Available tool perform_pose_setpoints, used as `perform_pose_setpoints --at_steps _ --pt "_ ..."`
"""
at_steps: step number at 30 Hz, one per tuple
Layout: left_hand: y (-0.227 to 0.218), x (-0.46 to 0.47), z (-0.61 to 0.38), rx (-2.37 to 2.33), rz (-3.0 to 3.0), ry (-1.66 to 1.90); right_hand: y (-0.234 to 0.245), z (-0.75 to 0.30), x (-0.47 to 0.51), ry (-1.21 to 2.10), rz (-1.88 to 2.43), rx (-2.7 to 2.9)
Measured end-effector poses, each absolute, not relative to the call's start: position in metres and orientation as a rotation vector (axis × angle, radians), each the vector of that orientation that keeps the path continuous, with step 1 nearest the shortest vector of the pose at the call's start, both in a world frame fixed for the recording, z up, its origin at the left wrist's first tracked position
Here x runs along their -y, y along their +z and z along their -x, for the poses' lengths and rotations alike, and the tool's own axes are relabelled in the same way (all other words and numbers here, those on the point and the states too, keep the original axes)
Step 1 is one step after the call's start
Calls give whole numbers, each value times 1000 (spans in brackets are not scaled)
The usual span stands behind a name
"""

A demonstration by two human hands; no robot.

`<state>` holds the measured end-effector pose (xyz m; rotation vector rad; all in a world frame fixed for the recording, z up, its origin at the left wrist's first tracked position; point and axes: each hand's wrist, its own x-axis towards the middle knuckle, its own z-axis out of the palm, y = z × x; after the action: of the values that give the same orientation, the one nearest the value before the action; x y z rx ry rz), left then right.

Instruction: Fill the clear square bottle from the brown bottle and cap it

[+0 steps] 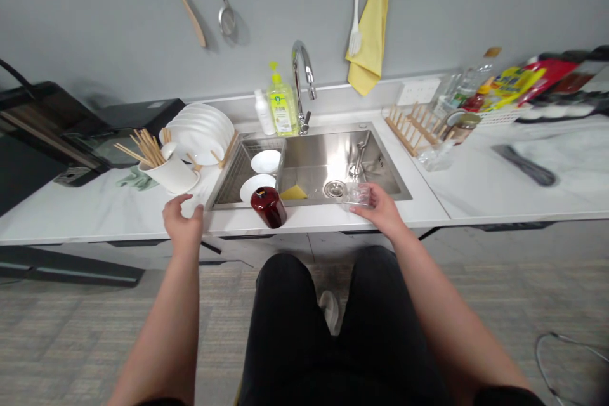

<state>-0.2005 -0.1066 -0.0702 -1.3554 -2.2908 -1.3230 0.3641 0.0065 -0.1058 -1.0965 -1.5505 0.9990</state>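
Observation:
My right hand (380,208) is shut on a transparent drinking glass (356,195), holding it low over the front right of the stainless steel sink (328,162). My left hand (183,223) rests at the counter's front edge with its fingers apart, holding nothing. It is nearest a white utensil cup (171,174) full of wooden chopsticks. A dark red lidded jar (268,207) stands between my hands at the sink's front rim. In the sink lie a yellow sponge (294,193) and a drain (334,188), with two white dishes (265,162) on a left-side wire rack.
Stacked white plates (200,133) stand in a rack left of the sink. Behind it are a chrome faucet (302,70) and green dish soap (282,104). A wooden dish rack (413,130), bottles and packets occupy the right counter. Utensils and a yellow towel (368,22) hang on the wall.

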Motion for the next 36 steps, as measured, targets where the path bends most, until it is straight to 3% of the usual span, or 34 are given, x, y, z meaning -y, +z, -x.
perform_pose_setpoints --at_steps 5,10,17,28,32,36 --pt "-85 119 105 2059 1810 -1901 -105 -365 -6 992 1082 1552" --pt "-107 99 28 2053 1993 -2113 -104 -366 -3 950 1088 1609" --pt "-92 81 5 2301 1657 -2168 -98 -366 1 940 1085 1615" --pt "-24 -28 -10 2016 2267 -1879 -98 -367 -1 971 1092 1623" --pt "-29 -86 -28 1951 2382 -1791 -95 -366 0 991 1111 1619" --pt "-48 -138 -34 1933 2471 -1779 -81 -366 -13 1229 1061 1547"
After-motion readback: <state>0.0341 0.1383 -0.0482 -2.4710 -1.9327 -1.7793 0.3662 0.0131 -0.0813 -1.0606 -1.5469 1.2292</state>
